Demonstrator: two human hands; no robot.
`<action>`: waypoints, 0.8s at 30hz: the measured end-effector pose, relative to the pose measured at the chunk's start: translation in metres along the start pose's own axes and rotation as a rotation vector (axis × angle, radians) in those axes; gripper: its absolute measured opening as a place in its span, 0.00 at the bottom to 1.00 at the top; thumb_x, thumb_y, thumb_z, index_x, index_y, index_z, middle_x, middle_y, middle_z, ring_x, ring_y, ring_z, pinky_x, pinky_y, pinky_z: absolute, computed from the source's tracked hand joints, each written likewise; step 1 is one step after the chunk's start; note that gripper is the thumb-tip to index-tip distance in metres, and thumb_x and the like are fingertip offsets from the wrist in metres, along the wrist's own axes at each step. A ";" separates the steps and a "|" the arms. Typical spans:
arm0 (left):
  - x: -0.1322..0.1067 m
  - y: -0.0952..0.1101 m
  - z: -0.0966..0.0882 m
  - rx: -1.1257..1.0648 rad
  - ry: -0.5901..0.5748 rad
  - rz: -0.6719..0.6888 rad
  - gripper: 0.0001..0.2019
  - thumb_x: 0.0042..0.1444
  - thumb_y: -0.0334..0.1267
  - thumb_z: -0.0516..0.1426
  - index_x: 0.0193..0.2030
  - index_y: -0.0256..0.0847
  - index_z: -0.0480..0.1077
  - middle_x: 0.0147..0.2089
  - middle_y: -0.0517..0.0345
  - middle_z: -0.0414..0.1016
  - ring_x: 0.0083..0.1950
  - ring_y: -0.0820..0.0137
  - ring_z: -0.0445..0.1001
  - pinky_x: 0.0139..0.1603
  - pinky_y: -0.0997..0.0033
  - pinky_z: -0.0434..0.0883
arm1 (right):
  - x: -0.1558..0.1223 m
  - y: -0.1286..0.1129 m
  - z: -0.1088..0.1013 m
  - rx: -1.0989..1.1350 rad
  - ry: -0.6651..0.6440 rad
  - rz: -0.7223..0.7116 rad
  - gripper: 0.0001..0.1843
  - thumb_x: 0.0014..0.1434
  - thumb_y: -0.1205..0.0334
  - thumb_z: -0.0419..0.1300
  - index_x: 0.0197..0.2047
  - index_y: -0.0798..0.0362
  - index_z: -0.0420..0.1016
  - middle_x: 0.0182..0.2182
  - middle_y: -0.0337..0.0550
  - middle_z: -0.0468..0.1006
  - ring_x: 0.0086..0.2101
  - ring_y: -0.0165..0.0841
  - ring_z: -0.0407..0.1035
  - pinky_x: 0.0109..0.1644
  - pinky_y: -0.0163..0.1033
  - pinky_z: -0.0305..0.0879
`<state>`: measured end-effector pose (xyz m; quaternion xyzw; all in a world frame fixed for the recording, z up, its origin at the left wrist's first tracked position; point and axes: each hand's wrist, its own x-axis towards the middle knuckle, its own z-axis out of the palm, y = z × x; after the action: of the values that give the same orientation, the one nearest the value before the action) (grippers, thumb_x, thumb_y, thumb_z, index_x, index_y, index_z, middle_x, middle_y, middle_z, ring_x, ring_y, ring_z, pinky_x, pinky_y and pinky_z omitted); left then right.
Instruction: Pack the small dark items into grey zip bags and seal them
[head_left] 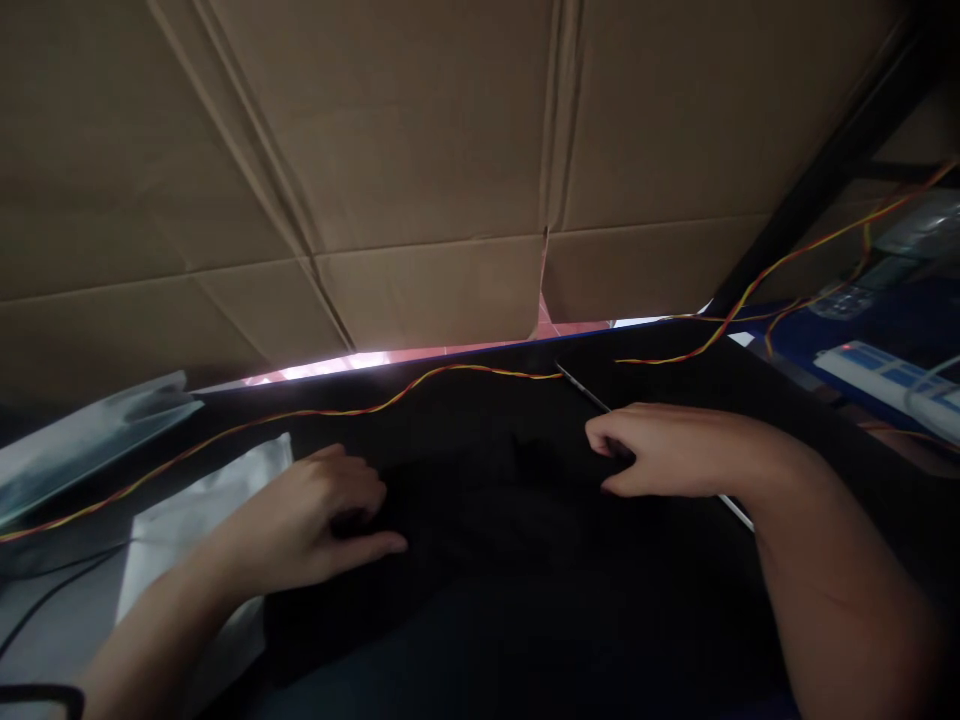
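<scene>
My left hand (319, 520) rests on a dark black surface (510, 520), fingers curled and pinched on something I cannot make out in the dimness. My right hand (660, 450) is curled shut round a thin metal rod-like tool (581, 385), whose tip points up and left toward a red-and-yellow twisted wire (420, 385). The tool's other end shows below my right forearm. The wire runs across the black surface from far left to the right.
A large cardboard sheet (420, 150) stands behind the work surface. A white plastic bag (202, 510) lies under my left forearm. A clear plastic sheet (82, 440) sits at far left. A white power strip (885, 375) lies at right.
</scene>
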<state>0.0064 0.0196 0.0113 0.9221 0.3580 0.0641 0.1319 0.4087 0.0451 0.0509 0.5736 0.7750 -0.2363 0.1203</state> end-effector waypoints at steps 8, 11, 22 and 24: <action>0.002 0.000 -0.002 0.002 0.036 -0.025 0.20 0.68 0.54 0.63 0.31 0.43 0.70 0.30 0.61 0.74 0.32 0.68 0.72 0.36 0.66 0.64 | -0.012 0.004 -0.010 0.181 -0.080 -0.068 0.44 0.40 0.32 0.78 0.59 0.35 0.77 0.53 0.40 0.84 0.48 0.51 0.79 0.43 0.45 0.73; 0.002 -0.001 0.001 0.014 -0.001 -0.039 0.21 0.70 0.54 0.61 0.31 0.43 0.70 0.30 0.61 0.75 0.32 0.67 0.72 0.37 0.65 0.64 | -0.014 0.000 -0.010 0.225 -0.102 -0.139 0.44 0.39 0.34 0.80 0.59 0.34 0.80 0.54 0.38 0.85 0.50 0.50 0.80 0.46 0.45 0.74; 0.003 0.000 0.004 0.019 -0.010 -0.056 0.21 0.71 0.56 0.60 0.31 0.43 0.71 0.31 0.59 0.75 0.34 0.66 0.72 0.39 0.64 0.64 | -0.011 0.009 -0.011 0.242 0.094 -0.148 0.29 0.55 0.47 0.72 0.60 0.41 0.80 0.51 0.42 0.85 0.46 0.46 0.80 0.41 0.42 0.73; 0.004 0.002 0.004 0.012 -0.008 -0.047 0.21 0.71 0.55 0.60 0.31 0.43 0.71 0.30 0.60 0.75 0.34 0.66 0.72 0.39 0.64 0.64 | -0.013 -0.006 -0.007 0.269 0.237 -0.135 0.29 0.57 0.47 0.72 0.61 0.39 0.77 0.49 0.41 0.84 0.44 0.43 0.79 0.39 0.40 0.71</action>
<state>0.0115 0.0203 0.0078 0.9144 0.3795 0.0551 0.1295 0.4081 0.0368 0.0643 0.5550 0.7820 -0.2760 -0.0657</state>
